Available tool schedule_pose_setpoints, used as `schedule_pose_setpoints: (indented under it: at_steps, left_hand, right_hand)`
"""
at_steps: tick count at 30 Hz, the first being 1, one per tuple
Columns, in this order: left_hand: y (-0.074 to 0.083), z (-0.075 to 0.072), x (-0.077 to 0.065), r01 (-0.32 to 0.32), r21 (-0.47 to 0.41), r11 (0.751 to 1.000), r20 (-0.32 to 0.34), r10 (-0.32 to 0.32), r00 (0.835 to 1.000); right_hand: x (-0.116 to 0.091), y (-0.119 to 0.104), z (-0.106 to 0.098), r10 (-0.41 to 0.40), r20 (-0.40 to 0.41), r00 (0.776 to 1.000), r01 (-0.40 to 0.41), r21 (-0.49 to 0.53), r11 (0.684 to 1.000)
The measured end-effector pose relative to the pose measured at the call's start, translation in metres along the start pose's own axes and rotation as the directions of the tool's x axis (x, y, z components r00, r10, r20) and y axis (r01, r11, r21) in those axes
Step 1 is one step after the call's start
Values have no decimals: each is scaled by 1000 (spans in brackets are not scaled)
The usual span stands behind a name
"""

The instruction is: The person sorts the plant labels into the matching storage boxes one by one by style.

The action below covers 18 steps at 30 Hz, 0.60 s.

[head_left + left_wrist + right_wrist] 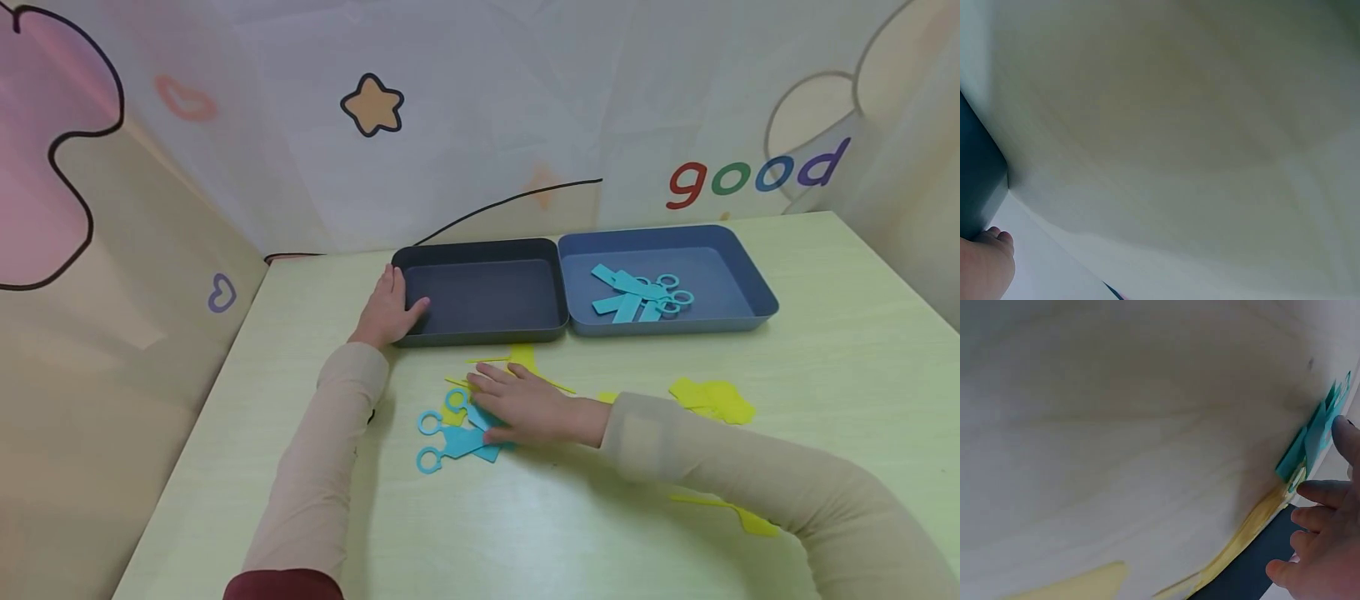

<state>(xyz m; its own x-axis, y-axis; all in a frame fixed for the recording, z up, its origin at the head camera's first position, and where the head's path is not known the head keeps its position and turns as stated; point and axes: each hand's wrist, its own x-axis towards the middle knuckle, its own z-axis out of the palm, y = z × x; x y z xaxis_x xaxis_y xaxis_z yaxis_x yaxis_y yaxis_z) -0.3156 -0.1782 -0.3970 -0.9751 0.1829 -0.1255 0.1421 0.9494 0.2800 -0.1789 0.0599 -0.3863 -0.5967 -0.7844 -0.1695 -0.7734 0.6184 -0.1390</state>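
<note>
My left hand [386, 308] rests at the left end of a dark tray [480, 338], fingers along its left side and thumb reaching over the rim. In the left wrist view, the fingertips [1002, 236] lie right against the tray's outer wall [979, 169]. My right hand [536, 408], fingers spread, lies over a small pile of flat turquoise pieces [459, 442] with ring-shaped ends. In the right wrist view its thumb [1342, 434] overlaps the turquoise pieces [1316, 431]. Part of the pile is hidden under the hand. Thin yellow cutouts [522, 357] lie beside and beneath it.
A blue tray [731, 287] stands against the dark tray's right side and holds several turquoise ring-ended pieces [637, 292]. More yellow pieces [716, 400] lie on the table right of the right hand, with another yellow piece [753, 522] near the forearm. A printed curtain [480, 125] hangs behind.
</note>
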Motion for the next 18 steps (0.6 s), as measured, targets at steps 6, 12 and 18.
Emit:
schedule_pose_setpoints:
  at_steps: [6,12,18]
  left_hand:
    - [0,0,1,-4,6,1000,0,4,1000]
    - [-1,1,2,-3,-1,1000,3,3,1000]
    - [-3,3,4,-7,-3,1000,2,7,1000]
  right_hand:
    - [1,-4,1,25,4,1000,-25,5,1000]
    - [2,-5,3,33,-82,996,-27,77,997]
    - [3,-4,5,42,-166,985,-21,124,992]
